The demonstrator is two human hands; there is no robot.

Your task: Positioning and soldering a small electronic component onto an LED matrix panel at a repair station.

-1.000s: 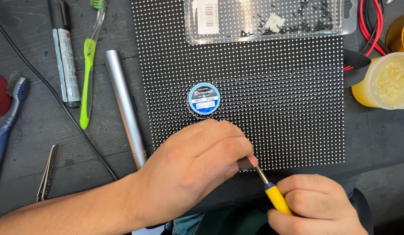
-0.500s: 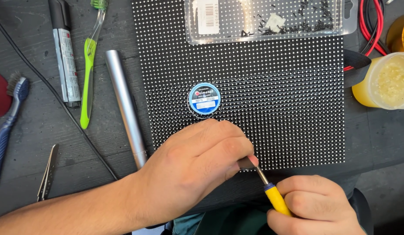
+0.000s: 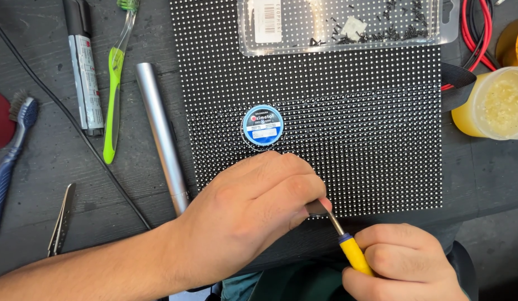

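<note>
A black panel (image 3: 370,128) studded with rows of small dots lies flat on the dark table. My left hand (image 3: 253,214) rests on its near edge, fingers curled and pinching a small dark tool (image 3: 316,208) at the edge. My right hand (image 3: 407,262) grips a yellow-handled tool (image 3: 354,252) whose thin metal shaft reaches up to the left fingertips. A small round blue and white spool (image 3: 263,125) sits on the panel just above my left hand.
A clear plastic tray (image 3: 348,25) with several tiny black parts lies on the panel's far edge. A silver tube (image 3: 161,136), green toothbrush (image 3: 117,83), marker (image 3: 83,67), blue brush (image 3: 11,150) and tweezers (image 3: 61,220) lie left. A yellow jar (image 3: 493,103) and red and black cables (image 3: 473,33) sit right.
</note>
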